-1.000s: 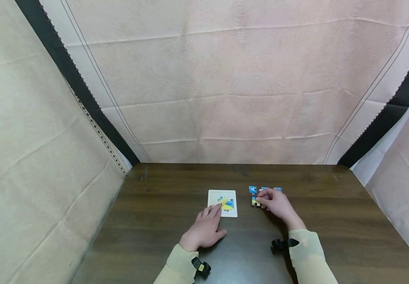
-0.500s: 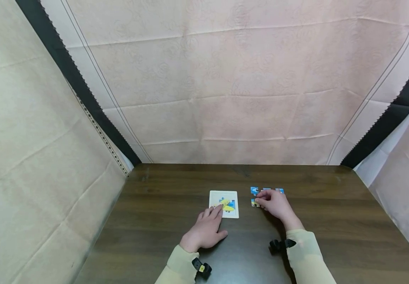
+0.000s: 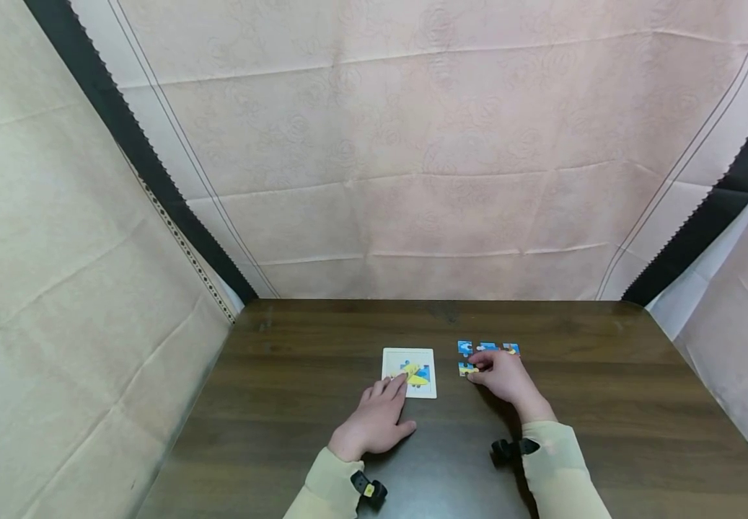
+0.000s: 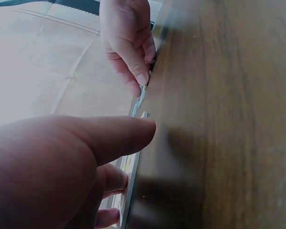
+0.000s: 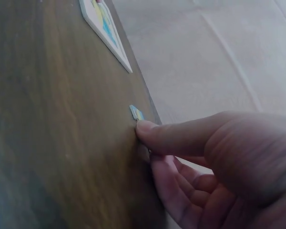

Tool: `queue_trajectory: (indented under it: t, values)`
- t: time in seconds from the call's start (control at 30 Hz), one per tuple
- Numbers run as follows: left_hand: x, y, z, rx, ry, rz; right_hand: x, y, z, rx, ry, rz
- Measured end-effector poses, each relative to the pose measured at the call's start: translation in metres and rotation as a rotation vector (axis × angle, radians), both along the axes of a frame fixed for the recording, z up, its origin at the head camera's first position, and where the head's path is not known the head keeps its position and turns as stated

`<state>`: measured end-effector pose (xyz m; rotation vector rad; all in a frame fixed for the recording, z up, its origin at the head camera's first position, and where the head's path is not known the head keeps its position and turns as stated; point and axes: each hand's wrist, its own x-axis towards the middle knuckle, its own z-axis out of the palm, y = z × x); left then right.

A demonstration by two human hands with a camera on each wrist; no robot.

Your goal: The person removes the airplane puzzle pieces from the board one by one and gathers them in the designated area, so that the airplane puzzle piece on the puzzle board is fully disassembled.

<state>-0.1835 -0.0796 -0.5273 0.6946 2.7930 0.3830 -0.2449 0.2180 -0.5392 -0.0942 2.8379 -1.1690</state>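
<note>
The left hand rests spread, its tips on the board ahead, presumably steadying it, while the right hand pinches a piece (partly hidden) against the desk, perhaps aligning it with the row just beyond.

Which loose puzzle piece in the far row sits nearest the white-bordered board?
The leftmost blue piece; the middle piece and rightmost piece lie farther away.

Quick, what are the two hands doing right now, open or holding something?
Left hand: open, resting on the white puzzle board.
Right hand: closed, seemingly pinching a small puzzle piece between thumb and fingers.
</note>
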Motion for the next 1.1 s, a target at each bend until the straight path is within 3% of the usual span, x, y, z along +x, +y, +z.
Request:
queue_trajectory:
  t: [0.63, 1.1]
  values:
    - [0.0014, -0.0005, 0.0036, 0.02, -0.014, 0.0, 0.007, -0.0037, 0.0035, -0.022, 0.009, -0.039]
    - [-0.0002, -0.0016, -0.0005, 0.023, -0.017, -0.001, 0.0049, -0.0034, -0.0011, -0.021, 0.014, -0.044]
